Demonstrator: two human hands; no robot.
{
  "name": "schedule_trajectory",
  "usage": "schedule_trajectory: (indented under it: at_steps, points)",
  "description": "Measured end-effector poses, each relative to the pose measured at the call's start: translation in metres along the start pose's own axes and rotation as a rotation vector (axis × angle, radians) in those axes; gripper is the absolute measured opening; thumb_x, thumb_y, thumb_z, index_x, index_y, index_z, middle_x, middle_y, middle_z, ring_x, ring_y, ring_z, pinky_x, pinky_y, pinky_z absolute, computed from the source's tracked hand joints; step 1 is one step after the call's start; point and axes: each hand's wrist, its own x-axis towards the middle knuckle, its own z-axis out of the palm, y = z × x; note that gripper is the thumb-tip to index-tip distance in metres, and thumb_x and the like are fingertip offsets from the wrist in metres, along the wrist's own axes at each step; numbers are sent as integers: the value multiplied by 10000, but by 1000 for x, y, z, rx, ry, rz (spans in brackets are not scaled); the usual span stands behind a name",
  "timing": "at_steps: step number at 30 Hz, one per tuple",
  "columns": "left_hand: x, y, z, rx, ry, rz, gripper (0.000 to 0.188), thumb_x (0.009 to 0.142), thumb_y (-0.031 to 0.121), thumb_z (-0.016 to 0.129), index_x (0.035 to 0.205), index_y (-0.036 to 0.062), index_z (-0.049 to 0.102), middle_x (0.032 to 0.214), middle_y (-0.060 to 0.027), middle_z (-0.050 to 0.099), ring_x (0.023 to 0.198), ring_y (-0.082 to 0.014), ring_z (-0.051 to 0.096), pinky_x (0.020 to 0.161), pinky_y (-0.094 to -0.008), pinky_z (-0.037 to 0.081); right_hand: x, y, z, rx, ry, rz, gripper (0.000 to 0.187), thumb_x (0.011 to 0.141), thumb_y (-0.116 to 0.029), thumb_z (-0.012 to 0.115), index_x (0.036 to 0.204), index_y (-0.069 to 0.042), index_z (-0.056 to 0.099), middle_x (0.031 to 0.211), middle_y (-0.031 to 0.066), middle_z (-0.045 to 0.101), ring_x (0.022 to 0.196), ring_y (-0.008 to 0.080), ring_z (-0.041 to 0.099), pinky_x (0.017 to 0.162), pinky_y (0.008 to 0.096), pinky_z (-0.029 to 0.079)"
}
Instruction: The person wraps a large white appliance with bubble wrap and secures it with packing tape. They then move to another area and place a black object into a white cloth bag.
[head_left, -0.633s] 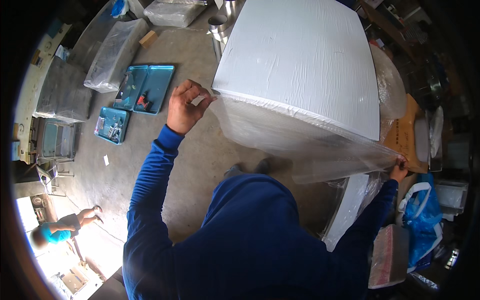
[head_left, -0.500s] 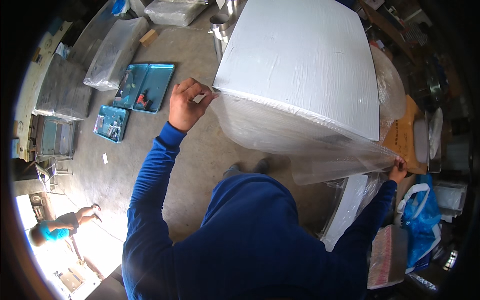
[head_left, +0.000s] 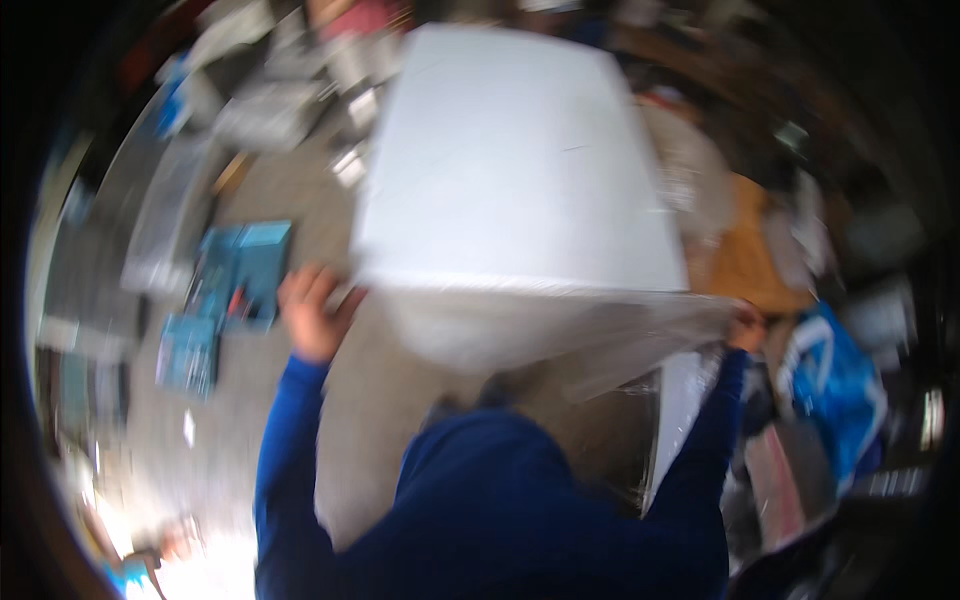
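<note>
Plastic sheet (head_left: 475, 330) now appears lower, right hand (head_left: 745, 328) pinching its end; left hand (head_left: 314, 318) blurred, grip unclear.

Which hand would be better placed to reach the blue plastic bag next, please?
Probably the right hand: it is nearer the bag, though apparently holding translucent plastic sheeting; the left hand sits left of the white rectangular panel.

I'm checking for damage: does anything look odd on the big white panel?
A short dark mark right of centre on the white panel stands out against its pale surface; blur hides whether it's a scratch. Nothing else on it stands out.
</note>
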Motion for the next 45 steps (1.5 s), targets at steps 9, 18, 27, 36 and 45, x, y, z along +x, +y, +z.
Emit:
schedule_trajectory:
  at_steps: [9, 18, 27, 36, 45]
  points:
    - [-8, -7, 2, 41, 116, 148, 382, 644, 94, 879, 999, 81, 738, 1035, -53, 612, 979, -261, 574, 893, -415, 399, 22, -98, 13, 90, 27, 116, 134, 940, -155, 595, 1023, -122, 696, 1033, 159, 685, 1028, 388, 634, 870, 469, 501]
    - [-16, -59, -31, -132, -179, -204, 468, 758, 301, 816, 1107, 57, 623, 1144, -120, 579, 1102, -367, 573, 892, -551, 489, 77, -126, 102, 152, 183, -457, 250, 773, -79, 686, 984, -205, 732, 983, 117, 618, 908, 332, 593, 795, 458, 454]
    - [56, 39, 29, -245, -191, -415, 482, 901, 318, 694, 1212, -21, 549, 1182, -188, 554, 1040, -386, 624, 810, -528, 579, 91, -210, 222, 721, -313, -653, 256, 845, -155, 729, 1098, -182, 700, 1062, 68, 710, 992, 299, 676, 872, 431, 545]
    - [47, 198, 177, -617, -464, -578, 417, 924, 276, 685, 1213, -11, 596, 1187, -151, 600, 1058, -318, 621, 878, -453, 531, 36, -141, 199, 899, -466, -442, 148, 972, -141, 588, 1078, -38, 602, 931, 166, 663, 848, 352, 668, 723, 434, 539]
    - [-24, 374, 261, -881, -632, -1112, 358, 947, 234, 676, 1214, -2, 643, 1192, -114, 647, 1077, -250, 618, 945, -379, 484, 234, -43, 227, 491, -575, -604, 196, 891, -245, 707, 941, -66, 645, 959, 100, 633, 935, 309, 611, 802, 429, 490]
